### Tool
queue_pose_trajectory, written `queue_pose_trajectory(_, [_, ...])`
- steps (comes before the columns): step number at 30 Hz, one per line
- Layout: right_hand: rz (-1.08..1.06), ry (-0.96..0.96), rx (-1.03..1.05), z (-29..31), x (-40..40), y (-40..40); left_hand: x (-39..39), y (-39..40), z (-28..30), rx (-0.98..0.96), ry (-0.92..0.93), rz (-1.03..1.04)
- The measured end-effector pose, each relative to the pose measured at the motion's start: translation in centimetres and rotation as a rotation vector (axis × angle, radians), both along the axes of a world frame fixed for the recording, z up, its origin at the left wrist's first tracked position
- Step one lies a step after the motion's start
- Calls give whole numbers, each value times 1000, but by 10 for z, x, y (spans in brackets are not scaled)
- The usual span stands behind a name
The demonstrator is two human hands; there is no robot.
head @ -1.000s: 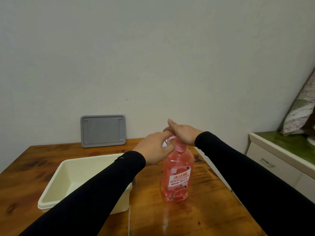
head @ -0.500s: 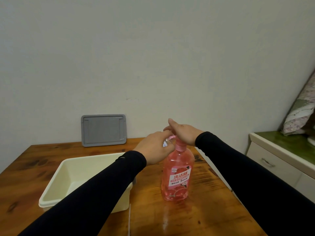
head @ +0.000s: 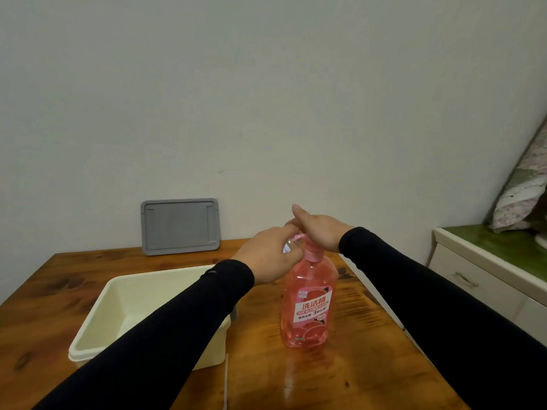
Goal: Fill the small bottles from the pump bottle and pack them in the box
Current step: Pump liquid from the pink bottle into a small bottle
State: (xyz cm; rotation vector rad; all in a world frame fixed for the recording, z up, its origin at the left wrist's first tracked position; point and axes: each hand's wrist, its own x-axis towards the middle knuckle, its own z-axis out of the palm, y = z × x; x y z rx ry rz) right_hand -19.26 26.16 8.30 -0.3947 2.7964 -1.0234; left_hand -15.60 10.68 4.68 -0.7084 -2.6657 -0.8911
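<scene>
Two arms in black sleeves reach forward from the bottom edge over a wooden table (head: 340, 377), and the sleeves cover part of what lies under them. The left sleeve crosses the cream box (head: 124, 309), which sits open on the table's left half; its near right corner and much of its right wall are hidden, and what shows of its inside holds nothing. A thin pale strip lies on the wood just in front of the box, cut off by the bottom edge.

To the right of the box, apart from it, stands the pink pump bottle (head: 309, 306), upright, with bare wood in front of it and to its right up to the table's edge. The right hand (head: 318, 229) lies flat on top of the pump head, fingers straight and thumb raised, pressing down. The left hand (head: 270, 258) is curled just left of the spout; its fingers appear to hold a small bottle (head: 287, 247) under the nozzle, though only a clear glint shows between them.

Farther back, a grey lid (head: 180, 226) leans upright against the wall at the table's far edge. At the right a white cabinet (head: 479, 285) stands beside the table, separated by a narrow gap.
</scene>
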Motion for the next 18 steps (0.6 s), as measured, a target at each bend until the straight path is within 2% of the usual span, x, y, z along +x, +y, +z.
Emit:
queue_pose_trajectory(11, [10, -9, 15, 16, 3, -1, -2, -1, 9, -3, 27, 19])
queue_pose_trajectory(18, [-4, -7, 33, -2, 2, 0, 0, 0, -4, 0, 3, -4])
